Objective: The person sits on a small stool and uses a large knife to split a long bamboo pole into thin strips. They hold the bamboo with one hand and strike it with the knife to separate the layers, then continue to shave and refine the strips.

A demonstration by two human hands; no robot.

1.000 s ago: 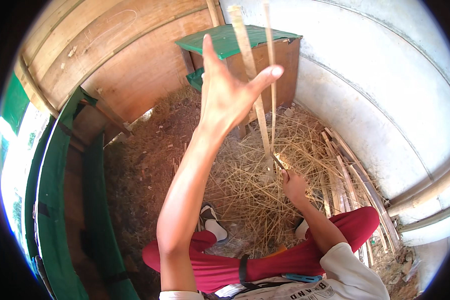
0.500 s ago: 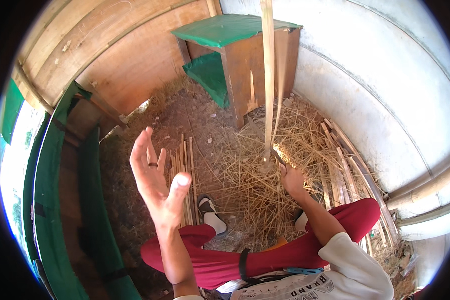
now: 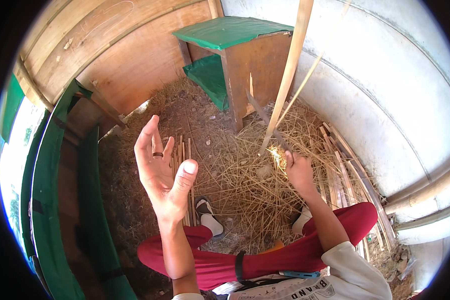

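Bamboo strip [image 3: 287, 75], tilted but near upright over the straw [image 3: 250, 205], ungripped, crossing the knife [image 3: 258, 108] low down; hard to tell if touching. Left hand [image 3: 162, 175] well apart from it, fingers spread loosely and curled, nothing held. Right hand [image 3: 300, 172], fingers wrapped firmly round the knife handle. Thinner strip [image 3: 305, 81] slanting away just to the right. Looks light, stiff yet springy, probably splintery along the edges. Best pinched mid-length, across the flat faces, well above the blade.
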